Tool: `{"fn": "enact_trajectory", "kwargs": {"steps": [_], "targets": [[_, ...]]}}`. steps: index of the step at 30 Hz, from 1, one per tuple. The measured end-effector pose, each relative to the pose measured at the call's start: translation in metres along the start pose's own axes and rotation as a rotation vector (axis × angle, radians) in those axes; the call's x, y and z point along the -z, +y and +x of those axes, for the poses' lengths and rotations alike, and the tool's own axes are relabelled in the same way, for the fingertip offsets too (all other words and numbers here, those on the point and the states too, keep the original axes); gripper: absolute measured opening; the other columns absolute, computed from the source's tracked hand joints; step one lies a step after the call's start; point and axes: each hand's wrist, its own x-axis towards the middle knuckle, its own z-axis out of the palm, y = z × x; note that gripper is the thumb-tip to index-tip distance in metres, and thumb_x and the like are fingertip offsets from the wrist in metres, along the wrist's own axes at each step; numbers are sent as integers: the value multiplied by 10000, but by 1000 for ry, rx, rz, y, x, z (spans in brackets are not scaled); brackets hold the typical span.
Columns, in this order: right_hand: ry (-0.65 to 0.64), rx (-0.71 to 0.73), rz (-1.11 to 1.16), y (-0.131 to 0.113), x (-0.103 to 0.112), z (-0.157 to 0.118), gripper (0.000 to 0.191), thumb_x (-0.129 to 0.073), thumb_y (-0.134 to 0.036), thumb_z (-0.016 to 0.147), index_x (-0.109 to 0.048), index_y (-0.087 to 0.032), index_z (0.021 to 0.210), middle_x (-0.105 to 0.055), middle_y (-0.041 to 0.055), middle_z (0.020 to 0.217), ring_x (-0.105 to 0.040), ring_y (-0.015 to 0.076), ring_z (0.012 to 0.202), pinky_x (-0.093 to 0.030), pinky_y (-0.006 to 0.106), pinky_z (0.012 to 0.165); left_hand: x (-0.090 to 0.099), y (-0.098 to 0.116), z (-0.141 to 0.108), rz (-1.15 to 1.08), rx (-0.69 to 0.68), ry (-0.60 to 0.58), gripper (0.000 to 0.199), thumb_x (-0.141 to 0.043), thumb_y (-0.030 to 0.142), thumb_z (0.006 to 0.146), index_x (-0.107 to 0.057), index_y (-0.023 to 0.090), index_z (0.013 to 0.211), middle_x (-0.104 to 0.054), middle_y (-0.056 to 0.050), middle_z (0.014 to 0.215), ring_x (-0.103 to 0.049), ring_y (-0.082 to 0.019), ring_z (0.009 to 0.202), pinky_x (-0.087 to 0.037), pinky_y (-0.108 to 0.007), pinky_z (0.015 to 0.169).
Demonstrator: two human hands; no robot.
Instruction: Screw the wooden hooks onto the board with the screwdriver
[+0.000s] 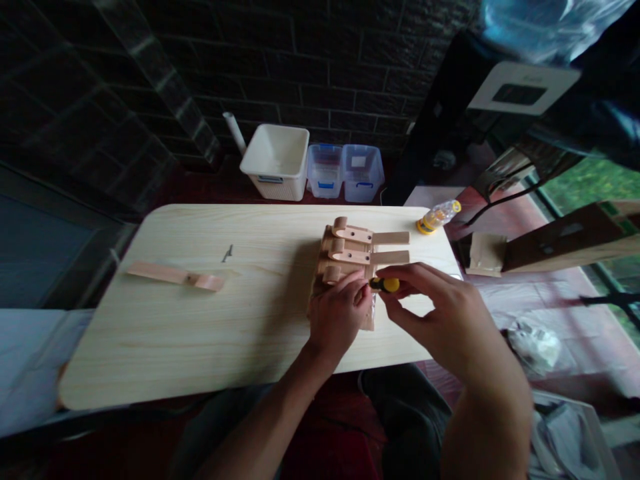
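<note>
My right hand (440, 300) grips a short screwdriver (386, 285) with a yellow and black handle, pointing left. Its tip is hidden near the fingertips of my left hand (336, 313). That hand is closed at the lowest of three curled wooden strips (331, 274), on the near side of a wooden assembly (369, 320). Above it lie the middle strip (353, 257) and the far strip (355, 234), each with two dark screw heads and a flat end reaching right. A loose wooden strip (170, 274) and some small screws (228, 253) lie on the left.
The pale wooden table (200, 347) has rounded corners. A clear bottle with a yellow base (437, 218) stands at its far right corner. Behind the table are a white bin (277, 180) and two clear plastic boxes (325, 177). A dark water dispenser (430, 127) rises at the back right.
</note>
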Motion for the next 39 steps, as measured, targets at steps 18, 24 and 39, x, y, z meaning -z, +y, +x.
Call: {"fn": "enact_trajectory", "kwargs": {"steps": [18, 24, 39], "targets": [[-35, -1, 77, -4, 6, -2, 330, -679, -68, 953, -782, -235, 1219, -828, 32, 1101, -810, 139, 910, -676, 237, 848, 1, 1, 0, -14, -5, 13, 197, -729, 135, 1003, -869, 252, 1079, -886, -47, 1247, -874, -232, 1054, -678, -311, 933], [14, 9, 27, 1, 4, -3, 257, -692, -79, 967, -781, -234, 1150, -833, 5, 1031, -821, 127, 865, -662, 208, 799, 1, 0, -1, -35, 6, -6, 244, -732, 103, 985, -858, 255, 1129, -864, -32, 1327, -867, -228, 1107, -679, -309, 957], [-41, 15, 98, -7, 5, -4, 335, -679, -50, 948, -789, -256, 1188, -827, 16, 1102, -806, 146, 921, -674, 237, 851, 3, -1, -1, -25, 10, -8, 266, -743, 100, 962, -872, 260, 1132, -869, -57, 1306, -871, -250, 1094, -710, -332, 936]]}}
